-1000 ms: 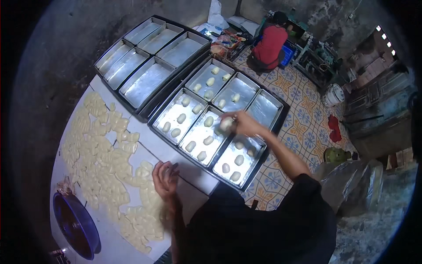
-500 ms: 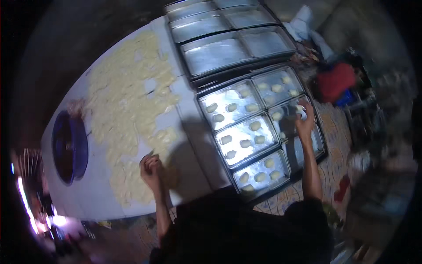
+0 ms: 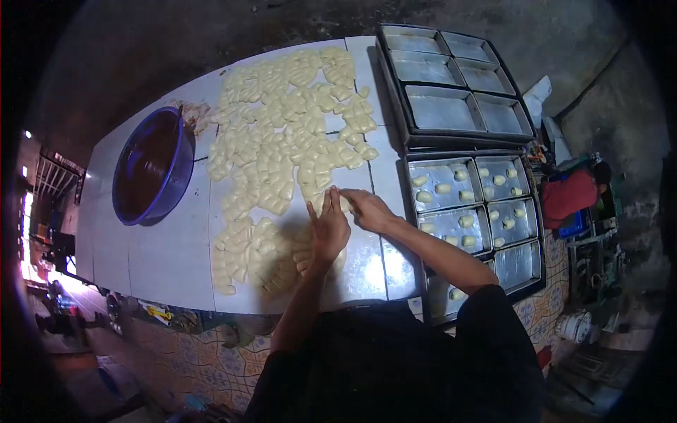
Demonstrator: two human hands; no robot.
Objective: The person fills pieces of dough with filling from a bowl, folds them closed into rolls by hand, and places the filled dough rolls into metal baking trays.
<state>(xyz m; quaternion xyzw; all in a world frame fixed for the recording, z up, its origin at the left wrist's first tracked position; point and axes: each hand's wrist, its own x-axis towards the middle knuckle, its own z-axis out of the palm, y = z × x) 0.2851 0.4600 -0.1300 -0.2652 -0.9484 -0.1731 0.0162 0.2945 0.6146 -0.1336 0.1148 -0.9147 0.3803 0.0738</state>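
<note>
My left hand (image 3: 328, 231) and right hand (image 3: 367, 208) meet at the near edge of the dough pieces (image 3: 289, 148) spread over the white table (image 3: 162, 247), fingers close around one piece; I cannot tell how firmly either grips it. A blue bowl (image 3: 151, 166) sits to my left, and part-filled trays (image 3: 471, 211) lie just right of my right hand.

You have one view only — a fisheye worn on your head, looking steeply down at the white table (image 3: 162, 247) from close above; edges bend, and the floor (image 3: 550, 303) shows at right.
</note>
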